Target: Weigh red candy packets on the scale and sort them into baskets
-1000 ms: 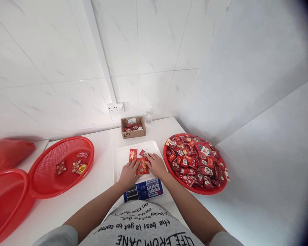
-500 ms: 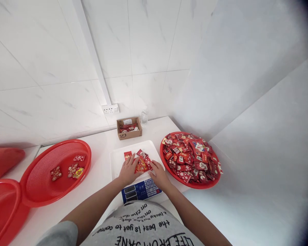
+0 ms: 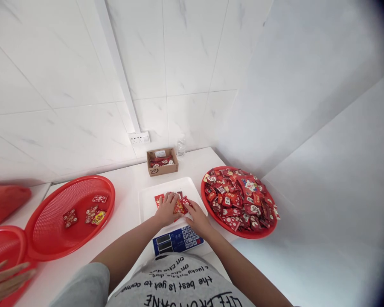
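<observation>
1. Bottom left of the frame, another person's fingers (image 3: 4,279) have come into view since a moment ago.
2. At lower centre, the blue-faced weighing scale (image 3: 177,241) carries a white rectangular tray (image 3: 149,204).
3. My left hand (image 3: 167,209) lies flat, fingers spread, on the small red foil packets (image 3: 180,206); my right hand (image 3: 196,217) presses their right edge, fingers together.
4. The packets' long axis I cannot tell; they are bunched tighter than before.
5. At right sits a round red tray of packets (image 3: 240,200).

Cardboard box (image 3: 162,162) reads "SF"; the shirt (image 3: 179,283) reads, upside down, "the best is yet to come"
</observation>
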`<action>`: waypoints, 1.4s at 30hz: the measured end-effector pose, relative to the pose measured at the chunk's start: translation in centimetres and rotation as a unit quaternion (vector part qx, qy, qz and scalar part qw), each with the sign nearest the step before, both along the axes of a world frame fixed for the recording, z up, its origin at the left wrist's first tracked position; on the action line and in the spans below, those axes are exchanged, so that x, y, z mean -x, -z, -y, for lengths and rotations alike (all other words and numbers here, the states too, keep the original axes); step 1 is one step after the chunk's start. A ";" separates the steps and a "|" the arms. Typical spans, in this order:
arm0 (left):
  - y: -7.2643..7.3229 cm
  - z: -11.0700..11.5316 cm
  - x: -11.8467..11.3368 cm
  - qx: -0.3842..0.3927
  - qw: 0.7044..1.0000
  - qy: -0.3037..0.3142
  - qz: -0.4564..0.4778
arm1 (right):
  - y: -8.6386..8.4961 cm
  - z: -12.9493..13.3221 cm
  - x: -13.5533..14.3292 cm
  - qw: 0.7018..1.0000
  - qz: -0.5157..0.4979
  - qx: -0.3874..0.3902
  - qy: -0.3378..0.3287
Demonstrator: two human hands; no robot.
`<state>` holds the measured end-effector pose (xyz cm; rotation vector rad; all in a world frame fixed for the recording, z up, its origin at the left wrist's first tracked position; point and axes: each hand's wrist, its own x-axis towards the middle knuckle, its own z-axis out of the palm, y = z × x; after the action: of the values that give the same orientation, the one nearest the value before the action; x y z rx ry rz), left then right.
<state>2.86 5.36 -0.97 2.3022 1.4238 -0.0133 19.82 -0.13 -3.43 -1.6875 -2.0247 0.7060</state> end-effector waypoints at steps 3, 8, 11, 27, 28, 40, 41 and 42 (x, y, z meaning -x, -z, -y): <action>0.0 0.6 0.3 -0.015 0.997 -0.036 0.064 | 0.1 -0.1 0.2 1.000 -0.004 -0.008 -0.001; -0.2 1.1 1.5 -0.014 0.988 -0.083 0.129 | 0.2 -0.4 0.4 0.999 -0.005 -0.036 -0.008; -0.2 1.6 2.5 -0.043 0.989 -0.073 0.119 | 0.2 -0.5 0.3 0.999 -0.001 -0.047 -0.013; 0.4 2.8 5.5 -0.009 0.998 -0.069 0.000 | -0.1 -0.4 0.5 0.999 0.010 -0.041 -0.010; 0.5 2.7 5.2 -0.015 0.997 -0.075 -0.003 | -0.1 -0.4 0.6 0.999 0.014 -0.044 -0.014; -0.6 0.2 4.3 -0.068 0.984 0.162 -0.004 | 0.2 0.5 0.2 0.998 -0.002 -0.056 -0.034; -0.7 -0.1 4.0 -0.064 0.980 0.187 -0.001 | 0.2 0.7 0.0 0.997 -0.008 -0.062 -0.033; -0.7 -0.5 3.8 -0.059 0.976 0.211 0.005 | 0.3 0.8 -0.2 0.997 -0.014 -0.072 -0.029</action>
<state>-0.90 5.82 -0.23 2.6574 0.9282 -0.0454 20.05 -0.96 -3.71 -1.5354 -2.0612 0.5842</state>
